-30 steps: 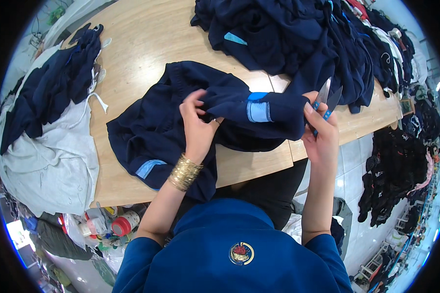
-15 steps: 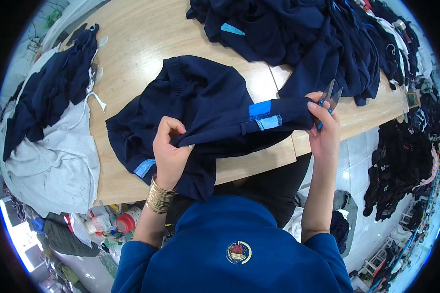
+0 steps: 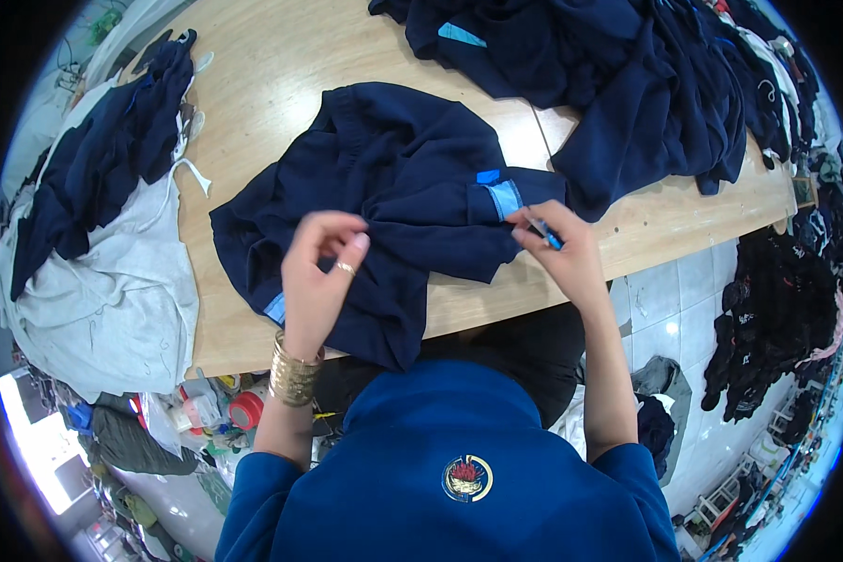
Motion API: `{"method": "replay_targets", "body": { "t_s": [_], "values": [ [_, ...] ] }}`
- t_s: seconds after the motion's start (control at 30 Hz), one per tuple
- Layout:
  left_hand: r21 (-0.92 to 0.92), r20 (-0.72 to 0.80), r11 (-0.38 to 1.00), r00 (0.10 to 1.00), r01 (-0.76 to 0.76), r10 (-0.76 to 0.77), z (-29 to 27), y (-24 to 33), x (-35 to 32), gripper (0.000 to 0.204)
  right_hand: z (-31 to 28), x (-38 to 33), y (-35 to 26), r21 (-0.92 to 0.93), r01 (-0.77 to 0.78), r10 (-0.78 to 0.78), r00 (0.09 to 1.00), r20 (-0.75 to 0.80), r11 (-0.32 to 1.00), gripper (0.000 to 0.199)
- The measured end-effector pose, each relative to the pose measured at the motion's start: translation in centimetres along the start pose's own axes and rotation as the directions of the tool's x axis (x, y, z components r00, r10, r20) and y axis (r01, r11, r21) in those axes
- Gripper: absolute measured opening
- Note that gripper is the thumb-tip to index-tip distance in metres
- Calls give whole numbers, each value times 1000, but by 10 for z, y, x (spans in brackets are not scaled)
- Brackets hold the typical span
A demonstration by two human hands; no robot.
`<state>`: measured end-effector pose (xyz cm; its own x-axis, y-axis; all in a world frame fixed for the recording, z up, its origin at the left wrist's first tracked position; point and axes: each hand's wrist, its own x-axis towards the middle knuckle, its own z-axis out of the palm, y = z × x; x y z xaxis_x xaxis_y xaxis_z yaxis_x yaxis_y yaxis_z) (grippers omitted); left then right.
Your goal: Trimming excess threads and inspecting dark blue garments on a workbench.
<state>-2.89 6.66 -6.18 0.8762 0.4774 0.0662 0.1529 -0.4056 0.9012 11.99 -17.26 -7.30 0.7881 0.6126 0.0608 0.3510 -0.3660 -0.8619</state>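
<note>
Navy garment (image 3: 393, 187) lies crumpled at the counter's (image 3: 262, 84) near edge, light blue cuff (image 3: 504, 199) turned up on its right; right hand (image 3: 562, 255) is pinched shut on a small blue-handled tool (image 3: 543, 232) just beside that cuff; left hand (image 3: 317, 276) hovers half open above the cloth, holding nothing; judging by the piles, a navy heap (image 3: 646, 84) waits far right, a navy and grey stack (image 3: 94, 234) sits left, so much trimming looks left.

Navy garment (image 3: 393, 187), light-blue cuff (image 3: 506, 199); tool (image 3: 545, 234) seemingly blue.
</note>
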Motion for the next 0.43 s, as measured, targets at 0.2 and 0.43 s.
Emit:
{"method": "replay_targets", "body": {
  "t_s": [0.2,0.43],
  "values": [
    [-264,758,769,619,582,-208,56,6,-28,22,22,-3,23,-126,31,-29,999,17,992,19],
    [-575,682,304,650,759,-334,80,3,-19,33,26,-30,-20,-246,351,-337,936,97,904,25]
  ]
}}
